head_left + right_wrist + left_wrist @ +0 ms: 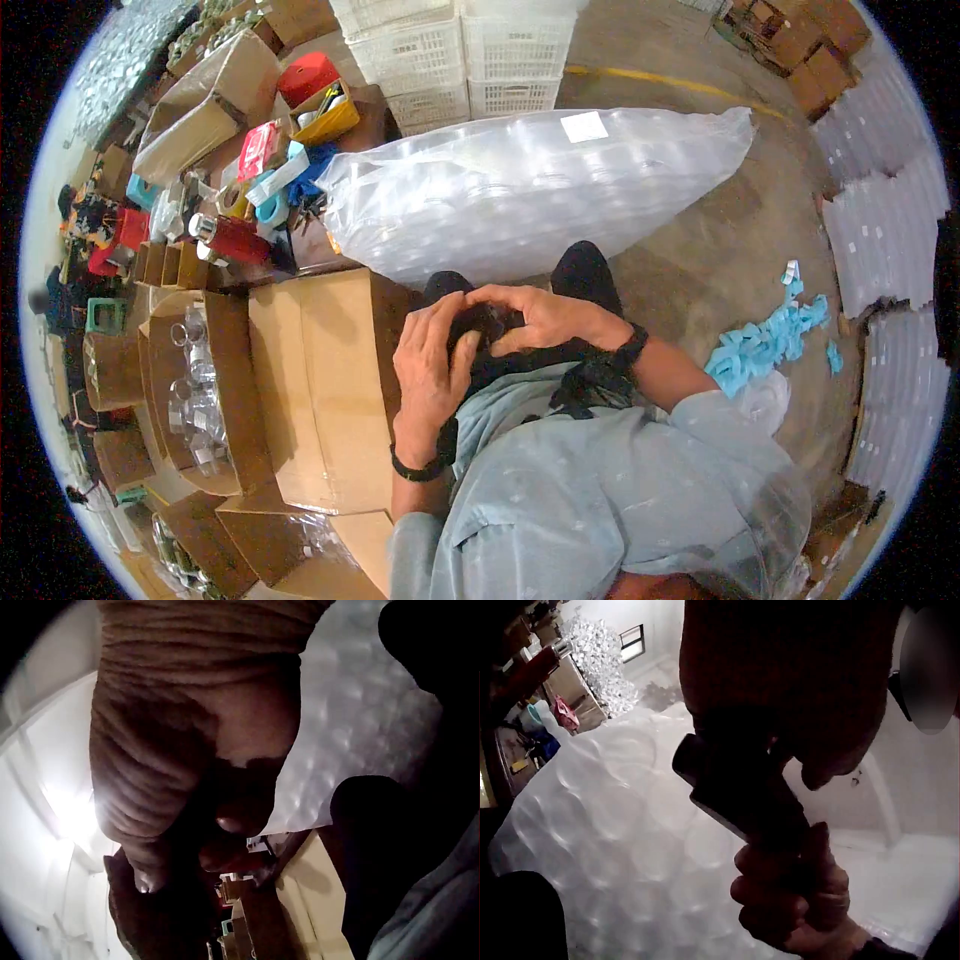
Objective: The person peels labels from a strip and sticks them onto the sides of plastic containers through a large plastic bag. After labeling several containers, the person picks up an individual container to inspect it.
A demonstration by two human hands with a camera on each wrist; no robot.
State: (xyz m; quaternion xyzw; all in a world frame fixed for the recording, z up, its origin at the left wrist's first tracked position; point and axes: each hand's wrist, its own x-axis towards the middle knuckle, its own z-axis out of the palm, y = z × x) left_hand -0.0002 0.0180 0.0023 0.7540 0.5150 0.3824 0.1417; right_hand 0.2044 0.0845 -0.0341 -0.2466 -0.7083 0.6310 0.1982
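In the head view both hands meet over the lap around a small dark object (490,322), its kind hidden by the fingers and shadow. The left hand (428,355) curls round its left side, thumb toward the body. From the other side the right hand (560,318) grips it with thumb and fingers. The left wrist view shows the same dark blocky object (731,787) in silhouette, with a straight lower edge, between the left hand (787,682) above and the curled right hand (795,900) below. In the right wrist view the right hand (187,735) hides most of it.
A long clear plastic bag (540,190) packed with round clear items lies ahead of the knees. A closed cardboard box (320,380) stands at the left, beside an open box of clear jars (200,400). Blue scraps (765,345) litter the floor at right. White crates (465,60) are stacked behind.
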